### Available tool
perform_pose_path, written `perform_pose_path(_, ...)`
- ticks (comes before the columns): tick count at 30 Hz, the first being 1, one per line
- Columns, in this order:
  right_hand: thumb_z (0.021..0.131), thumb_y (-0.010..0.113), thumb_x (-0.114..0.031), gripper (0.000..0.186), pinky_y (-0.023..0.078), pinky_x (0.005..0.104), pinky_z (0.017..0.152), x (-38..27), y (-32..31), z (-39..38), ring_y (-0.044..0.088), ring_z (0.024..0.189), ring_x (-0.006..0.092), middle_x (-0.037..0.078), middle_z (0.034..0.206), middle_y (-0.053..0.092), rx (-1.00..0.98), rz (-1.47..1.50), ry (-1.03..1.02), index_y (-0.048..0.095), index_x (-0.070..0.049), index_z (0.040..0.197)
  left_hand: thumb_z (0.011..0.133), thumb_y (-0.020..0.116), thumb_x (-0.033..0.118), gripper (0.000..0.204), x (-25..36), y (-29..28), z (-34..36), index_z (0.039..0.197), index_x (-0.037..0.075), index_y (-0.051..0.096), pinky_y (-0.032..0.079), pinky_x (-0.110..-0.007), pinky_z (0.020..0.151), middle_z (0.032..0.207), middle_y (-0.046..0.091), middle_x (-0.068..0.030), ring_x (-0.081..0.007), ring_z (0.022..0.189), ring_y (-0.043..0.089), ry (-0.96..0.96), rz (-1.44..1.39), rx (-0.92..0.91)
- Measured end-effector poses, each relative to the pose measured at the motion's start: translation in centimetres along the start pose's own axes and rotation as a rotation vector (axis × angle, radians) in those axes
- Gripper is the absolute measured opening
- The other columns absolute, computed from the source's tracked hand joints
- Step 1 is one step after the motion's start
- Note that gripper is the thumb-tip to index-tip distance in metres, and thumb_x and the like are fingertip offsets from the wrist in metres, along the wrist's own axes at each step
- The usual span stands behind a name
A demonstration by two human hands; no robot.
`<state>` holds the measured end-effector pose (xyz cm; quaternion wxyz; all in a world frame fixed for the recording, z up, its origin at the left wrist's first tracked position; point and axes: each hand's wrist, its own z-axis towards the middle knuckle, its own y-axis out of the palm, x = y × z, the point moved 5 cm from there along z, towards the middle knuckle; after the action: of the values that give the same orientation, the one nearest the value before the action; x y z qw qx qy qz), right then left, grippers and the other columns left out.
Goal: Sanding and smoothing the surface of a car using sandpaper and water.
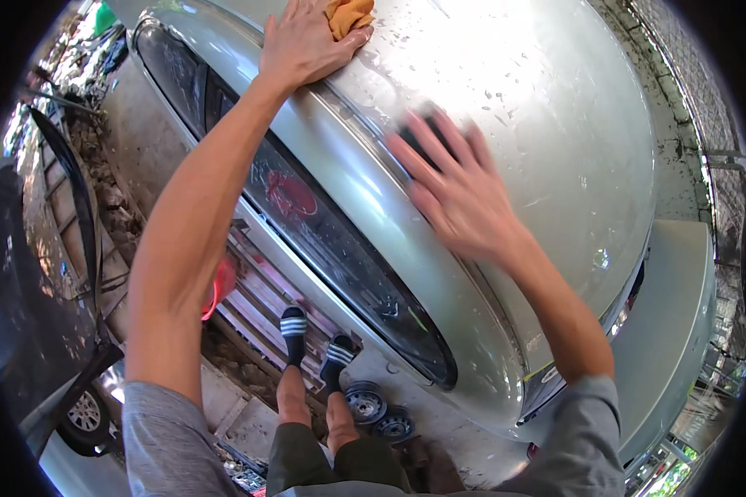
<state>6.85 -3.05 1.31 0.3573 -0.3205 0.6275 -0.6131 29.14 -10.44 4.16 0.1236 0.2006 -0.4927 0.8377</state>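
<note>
My left hand (307,45) grips a crumpled orange cloth (348,15) against the silver car roof (572,124), near its upper edge. My right hand (452,182) rests lower on the roof beside the trim strip, blurred, with fingers spread over a dark object (423,132) too smeared to identify. Water droplets and wet streaks show on the paint. Below the roof edge runs a dark side window (323,257) with a red marking on it.
My feet in striped slides (293,327) stand by wooden slats (257,290). Loose wheels (365,402), a red container (220,286) and rubble lie below. A dark vehicle (33,282) is at left. A wall with mesh fencing (713,182) runs along the right, beyond the car.
</note>
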Motion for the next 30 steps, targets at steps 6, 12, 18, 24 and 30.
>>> perform_pose_path(6, 0.099, 0.039, -0.034, 0.051, 0.011, 0.0536, 0.117, -0.2, 0.2, -6.6, 0.023, 0.144, 0.0346, 0.01, 0.156, 0.03, -0.01, 0.057, 0.047, 0.038, -0.021, 0.148, 0.084, 0.059, 0.047, 0.055, -0.9, -1.3, -0.1, 0.125, 0.01, 0.057, 0.035, -0.05, 0.103, 0.126, 0.056, -0.0174, -0.0357, 0.12, 0.05, 0.023, 0.099, -0.159)
perform_pose_path(12, 0.1, 0.035, -0.037, 0.053, 0.009, 0.0538, 0.117, 1.4, -1.0, 5.0, 0.019, 0.146, 0.0338, 0.01, 0.158, 0.026, 0.08, -0.054, -0.002, 0.036, -0.022, 0.15, 0.084, 0.058, 0.059, 0.068, -4.4, 3.7, -0.3, 0.133, 0.012, 0.054, 0.032, -0.05, 0.109, 0.14, 0.049, -0.0174, -0.0344, 0.132, 0.043, 0.144, 0.277, 0.16)
perform_pose_path(18, 0.1, 0.036, -0.033, 0.051, 0.015, 0.0554, 0.116, -0.1, -1.1, -4.0, 0.026, 0.142, 0.0363, 0.011, 0.153, 0.034, -0.056, 0.018, 0.01, 0.034, -0.021, 0.149, 0.086, 0.049, 0.065, 0.078, -3.7, 3.0, 0.2, 0.145, 0.016, 0.042, 0.02, -0.052, 0.115, 0.153, 0.034, -0.0161, -0.0309, 0.144, 0.028, 0.046, 0.345, -0.011)
perform_pose_path(24, 0.1, 0.035, -0.035, 0.053, 0.007, 0.0548, 0.118, -0.5, 0.3, 4.1, 0.017, 0.147, 0.0342, 0.009, 0.159, 0.024, -0.03, 0.016, -0.133, 0.031, -0.024, 0.152, 0.085, 0.051, 0.064, 0.077, -6.1, 3.7, -0.6, 0.144, 0.014, 0.043, 0.019, -0.055, 0.115, 0.152, 0.036, -0.016, -0.032, 0.143, 0.028, 0.045, 0.238, 0.005)
perform_pose_path(30, 0.099, 0.038, -0.033, 0.052, 0.015, 0.0566, 0.115, 1.6, -1.6, 1.6, 0.024, 0.143, 0.0366, 0.011, 0.156, 0.029, -0.011, -0.018, -0.037, 0.036, -0.021, 0.149, 0.086, 0.049, 0.064, 0.075, -3.4, 3.7, 0.7, 0.144, 0.016, 0.043, 0.019, -0.053, 0.115, 0.152, 0.036, -0.0158, -0.0316, 0.143, 0.028, 0.075, 0.295, 0.0)
